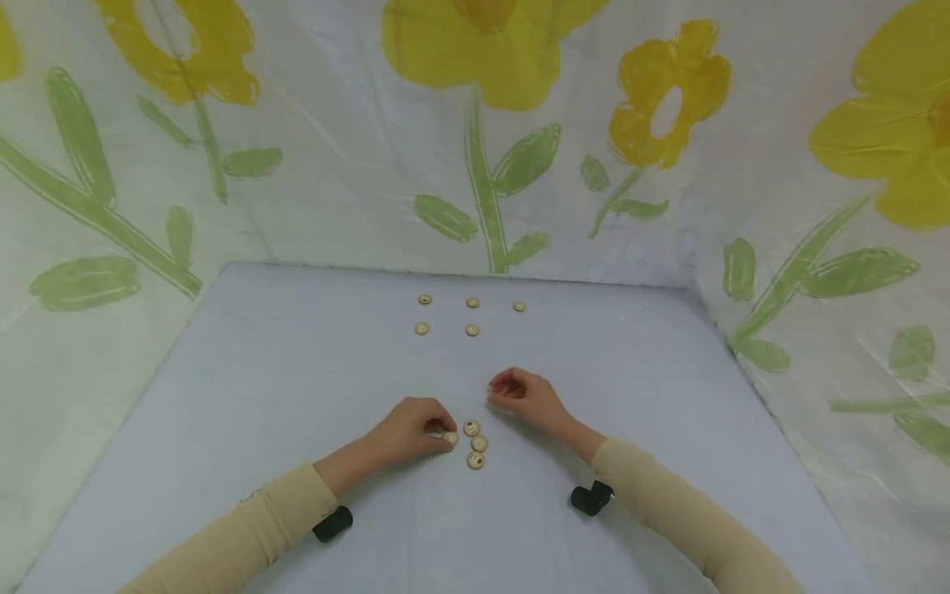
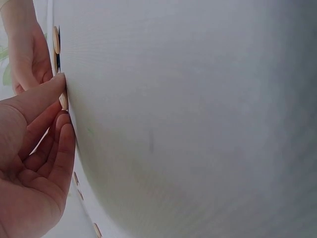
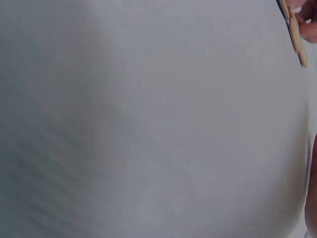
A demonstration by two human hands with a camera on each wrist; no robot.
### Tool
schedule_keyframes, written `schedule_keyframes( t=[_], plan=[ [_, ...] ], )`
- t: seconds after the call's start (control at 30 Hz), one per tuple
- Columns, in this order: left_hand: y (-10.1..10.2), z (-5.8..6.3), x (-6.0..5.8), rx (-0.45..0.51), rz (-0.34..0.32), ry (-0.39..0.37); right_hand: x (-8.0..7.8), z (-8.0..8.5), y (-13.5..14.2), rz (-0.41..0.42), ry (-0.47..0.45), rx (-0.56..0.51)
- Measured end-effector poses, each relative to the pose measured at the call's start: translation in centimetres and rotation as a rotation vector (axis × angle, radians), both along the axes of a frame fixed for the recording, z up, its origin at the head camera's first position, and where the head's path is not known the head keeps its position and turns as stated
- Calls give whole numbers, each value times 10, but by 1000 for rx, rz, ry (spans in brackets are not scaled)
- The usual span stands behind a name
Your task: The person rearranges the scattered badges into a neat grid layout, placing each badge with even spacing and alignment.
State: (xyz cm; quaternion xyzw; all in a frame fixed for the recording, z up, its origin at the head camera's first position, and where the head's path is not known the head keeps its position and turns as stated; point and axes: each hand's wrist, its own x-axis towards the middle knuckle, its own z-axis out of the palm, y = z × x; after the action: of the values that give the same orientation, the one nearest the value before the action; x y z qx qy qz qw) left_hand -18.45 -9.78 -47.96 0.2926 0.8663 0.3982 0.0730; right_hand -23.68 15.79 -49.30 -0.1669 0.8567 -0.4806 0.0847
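Note:
In the head view my left hand (image 1: pixel 416 431) pinches a small round wooden disc (image 1: pixel 449 438) at the table surface. In the left wrist view that disc (image 2: pixel 64 100) shows edge-on between thumb and fingertips. Just right of it lie three similar discs, a top one (image 1: pixel 472 427), a middle one (image 1: pixel 479 444) and a bottom one (image 1: pixel 476 460), touching or nearly so, with small dark marks. My right hand (image 1: pixel 529 400) hovers up and to the right of them, fingers loosely curved, with no disc visible in it. The right wrist view catches only a sliver of this hand.
Farther back, a row holds a left disc (image 1: pixel 425 299), a centre disc (image 1: pixel 472 303) and a right disc (image 1: pixel 519 306). In front lie two more, one left (image 1: pixel 421 328) and one central (image 1: pixel 472 330). A flower-painted curtain (image 1: pixel 334 190) surrounds the pale table (image 1: pixel 282 371).

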Motion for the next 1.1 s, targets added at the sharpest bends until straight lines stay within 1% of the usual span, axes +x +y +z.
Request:
schedule_keyframes(
  t=[0.2,0.23,0.6,0.77,0.9,1.03,1.1],
  plan=[
    [1,2,1,-3,-2,2,21,1,2,40,-20,-8],
    [1,3,1,-1,-3,3,21,-4,4,45,-19,-13],
    [3,2,0,13,-7,6,45,-2,8,115,-35,-8],
    [3,2,-1,9,-18,8,58,-4,11,176,20,-36],
    [2,3,-2,-10,-17,6,66,-7,13,206,57,-53],
    [1,4,-3,-37,-25,2,71,-8,13,227,75,-69],
    [0,5,-4,-40,-40,0,72,-9,13,232,82,-74]
  ],
)
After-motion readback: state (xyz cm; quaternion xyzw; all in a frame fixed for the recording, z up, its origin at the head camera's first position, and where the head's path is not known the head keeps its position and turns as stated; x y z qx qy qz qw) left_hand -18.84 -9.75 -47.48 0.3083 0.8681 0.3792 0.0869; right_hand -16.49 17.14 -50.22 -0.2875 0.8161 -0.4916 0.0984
